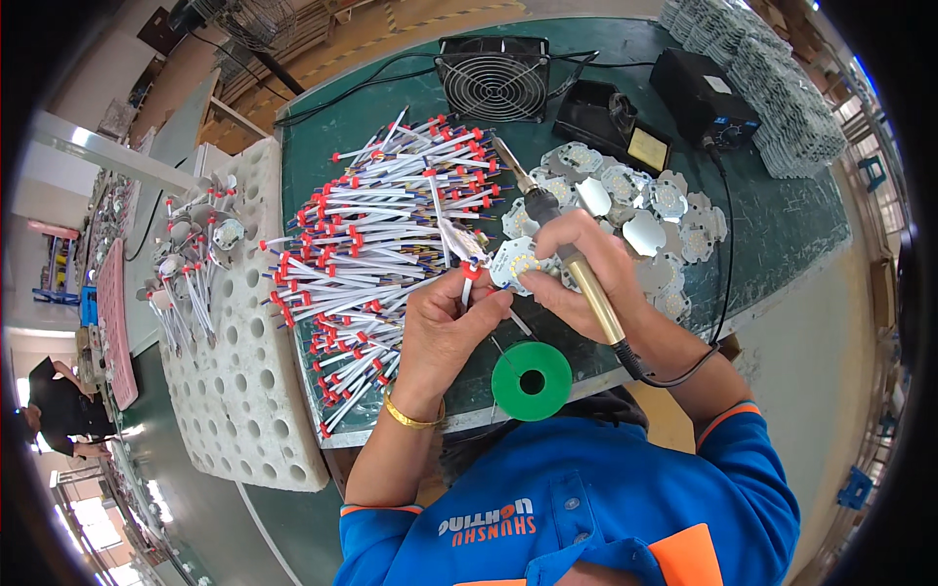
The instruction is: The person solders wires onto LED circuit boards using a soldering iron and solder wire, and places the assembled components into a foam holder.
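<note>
Reaching in from the near side with both arms bent, holding two hands nearly together mid-scene! Angling the left forearm (385,459) far and slightly right, pinching firmly with the left hand (445,327), pointing the left thumb (489,311) rightward. Slanting the right forearm (666,337) far and left, arching the right hand (601,269) (index finger (570,230) nicely hooked), stretching the right thumb (549,287) leftward, just beside the left.

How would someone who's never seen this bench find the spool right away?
Start at the dark green workbench and find its near edge, by the blue shirt. There, closer to the shirt than the left hand and right hand, is the spool. It alone is a bright green disc with a dark round centre hole.
</note>
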{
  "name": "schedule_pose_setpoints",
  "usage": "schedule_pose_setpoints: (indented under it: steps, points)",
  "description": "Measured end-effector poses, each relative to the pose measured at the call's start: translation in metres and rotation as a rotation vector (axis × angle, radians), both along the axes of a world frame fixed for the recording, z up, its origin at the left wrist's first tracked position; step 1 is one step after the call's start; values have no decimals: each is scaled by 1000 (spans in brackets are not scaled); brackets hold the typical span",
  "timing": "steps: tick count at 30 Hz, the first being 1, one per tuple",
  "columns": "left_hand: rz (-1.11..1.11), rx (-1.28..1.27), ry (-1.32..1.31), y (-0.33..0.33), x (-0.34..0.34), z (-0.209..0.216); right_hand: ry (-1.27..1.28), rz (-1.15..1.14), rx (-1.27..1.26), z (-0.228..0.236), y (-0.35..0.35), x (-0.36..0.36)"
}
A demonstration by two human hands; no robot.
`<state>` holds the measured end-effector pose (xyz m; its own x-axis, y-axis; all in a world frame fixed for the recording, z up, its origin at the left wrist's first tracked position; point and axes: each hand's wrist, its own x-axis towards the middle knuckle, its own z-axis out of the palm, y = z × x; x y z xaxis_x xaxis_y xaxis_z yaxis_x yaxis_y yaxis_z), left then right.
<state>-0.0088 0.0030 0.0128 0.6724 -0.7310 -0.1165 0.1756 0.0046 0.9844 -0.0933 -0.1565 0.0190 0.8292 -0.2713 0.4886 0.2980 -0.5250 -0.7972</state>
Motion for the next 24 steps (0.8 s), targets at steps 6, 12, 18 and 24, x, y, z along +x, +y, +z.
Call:
schedule_pose_setpoints:
  steps: [6, 12, 18, 24]
  points:
    - [-22, 50, -23, 7, 1, 1, -71, 68, -40, 2, 4, 5]
    - [-10, 54, -32, 9, 0, -1, -98, 77, -81, 2, 6, 3]
    - [-27, 86, 28, 10, 0, 8, -82, 86, -90, 3, 7, 1]
    - [14, 18, 110, 17, -6, 13, -90, 74, -67, 8, 11, -5]
